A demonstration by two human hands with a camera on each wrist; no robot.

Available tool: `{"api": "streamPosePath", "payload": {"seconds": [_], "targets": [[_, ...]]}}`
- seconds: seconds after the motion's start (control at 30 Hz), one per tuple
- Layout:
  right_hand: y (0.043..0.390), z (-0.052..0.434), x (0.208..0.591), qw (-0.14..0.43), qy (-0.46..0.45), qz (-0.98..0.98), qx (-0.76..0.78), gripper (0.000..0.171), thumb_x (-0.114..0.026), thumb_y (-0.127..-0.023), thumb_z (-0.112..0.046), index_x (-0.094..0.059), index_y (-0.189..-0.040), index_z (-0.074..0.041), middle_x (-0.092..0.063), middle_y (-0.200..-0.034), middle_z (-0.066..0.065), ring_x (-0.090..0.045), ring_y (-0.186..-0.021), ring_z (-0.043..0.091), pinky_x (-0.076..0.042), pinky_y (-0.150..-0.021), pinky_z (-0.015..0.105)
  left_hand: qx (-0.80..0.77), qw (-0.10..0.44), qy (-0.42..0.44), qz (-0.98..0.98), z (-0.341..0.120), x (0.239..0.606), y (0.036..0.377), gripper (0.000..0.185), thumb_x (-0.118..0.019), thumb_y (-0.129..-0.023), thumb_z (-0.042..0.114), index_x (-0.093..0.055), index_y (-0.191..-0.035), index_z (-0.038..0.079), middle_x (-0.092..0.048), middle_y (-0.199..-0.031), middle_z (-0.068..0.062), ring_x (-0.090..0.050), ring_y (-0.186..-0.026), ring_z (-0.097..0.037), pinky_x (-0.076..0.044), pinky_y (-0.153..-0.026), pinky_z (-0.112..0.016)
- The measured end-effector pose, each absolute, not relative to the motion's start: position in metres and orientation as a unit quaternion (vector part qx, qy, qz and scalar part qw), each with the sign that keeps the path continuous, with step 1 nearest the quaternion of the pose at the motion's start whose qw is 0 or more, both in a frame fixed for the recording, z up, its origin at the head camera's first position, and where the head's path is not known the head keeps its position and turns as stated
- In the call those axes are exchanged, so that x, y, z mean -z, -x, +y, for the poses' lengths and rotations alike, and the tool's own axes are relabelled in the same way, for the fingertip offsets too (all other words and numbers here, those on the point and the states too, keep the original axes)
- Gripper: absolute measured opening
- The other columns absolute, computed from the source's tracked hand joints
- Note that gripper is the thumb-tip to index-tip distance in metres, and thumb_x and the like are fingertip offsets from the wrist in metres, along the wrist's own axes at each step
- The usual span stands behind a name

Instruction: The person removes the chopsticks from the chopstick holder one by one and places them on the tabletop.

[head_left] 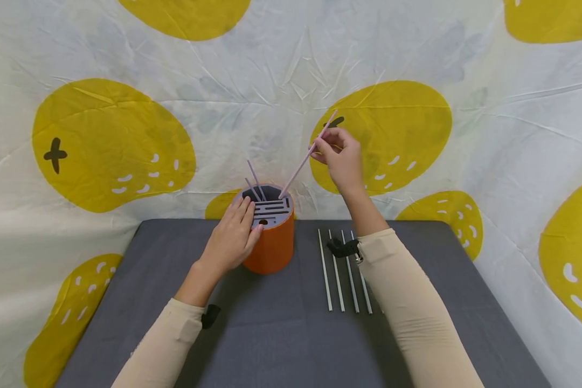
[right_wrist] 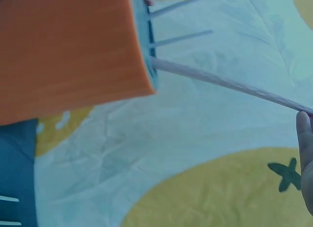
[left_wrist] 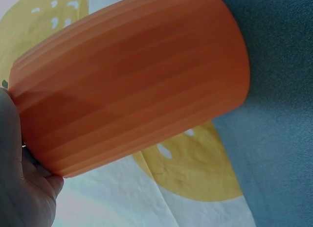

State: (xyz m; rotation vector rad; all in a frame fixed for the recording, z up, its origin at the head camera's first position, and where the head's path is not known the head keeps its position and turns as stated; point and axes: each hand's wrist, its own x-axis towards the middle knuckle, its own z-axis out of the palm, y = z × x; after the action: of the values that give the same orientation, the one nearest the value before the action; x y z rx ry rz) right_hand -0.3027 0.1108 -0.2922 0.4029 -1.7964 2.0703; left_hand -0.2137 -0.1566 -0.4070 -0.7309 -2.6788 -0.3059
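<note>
An orange ribbed utensil holder (head_left: 271,250) with a grey slotted top (head_left: 271,212) stands at the table's far edge. Over the left of that top lies my left hand (head_left: 233,233), fingers extended and thumb along the near rim. My right hand (head_left: 341,159), raised to the right, pinches a thin pink chopstick (head_left: 298,170) between thumb and fingers near its upper part. The chopstick slants down, its lower end at the open back compartment's right rim. Two similar lilac chopsticks (head_left: 255,178) lean out of this compartment. In the right wrist view, the held chopstick (right_wrist: 220,81) runs from holder to fingertips.
Several pale slim chopsticks (head_left: 324,269) lie side by side on the dark grey table (head_left: 271,345), right of the holder, partly under my right forearm. A white cloth (head_left: 252,124) with yellow fruit prints hangs right behind the table.
</note>
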Motion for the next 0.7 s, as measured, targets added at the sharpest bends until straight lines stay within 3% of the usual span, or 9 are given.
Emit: {"api": "streamPosePath", "payload": {"seconds": [0.33, 0.7], "targets": [[0.294, 0.146, 0.282, 0.193, -0.115, -0.635, -0.739, 0.007, -0.070, -0.097, -0.004, -0.065, -0.100, -0.002, -0.067, -0.093, 0.012, -0.075, -0.083, 0.019, -0.063, -0.077, 0.029, 0.109, 0.168, 0.255, -0.946, -0.158, 0.405, 0.214, 0.064, -0.044, -0.110, 0.037, -0.038, -0.154, -0.009, -0.037, -0.162, -0.026, -0.030, -0.155, -0.041, -0.022, -0.128, -0.053], [0.289, 0.198, 0.319, 0.191, -0.075, -0.675, -0.709, 0.011, -0.071, -0.096, -0.006, -0.064, -0.103, -0.001, -0.066, -0.094, 0.011, -0.075, -0.079, 0.016, -0.063, -0.074, 0.027, 0.108, 0.165, 0.256, -0.946, -0.160, 0.404, 0.213, 0.064, -0.045, -0.110, 0.036, -0.038, -0.155, -0.009, -0.036, -0.163, -0.026, -0.029, -0.155, -0.042, -0.024, -0.127, -0.055]]}}
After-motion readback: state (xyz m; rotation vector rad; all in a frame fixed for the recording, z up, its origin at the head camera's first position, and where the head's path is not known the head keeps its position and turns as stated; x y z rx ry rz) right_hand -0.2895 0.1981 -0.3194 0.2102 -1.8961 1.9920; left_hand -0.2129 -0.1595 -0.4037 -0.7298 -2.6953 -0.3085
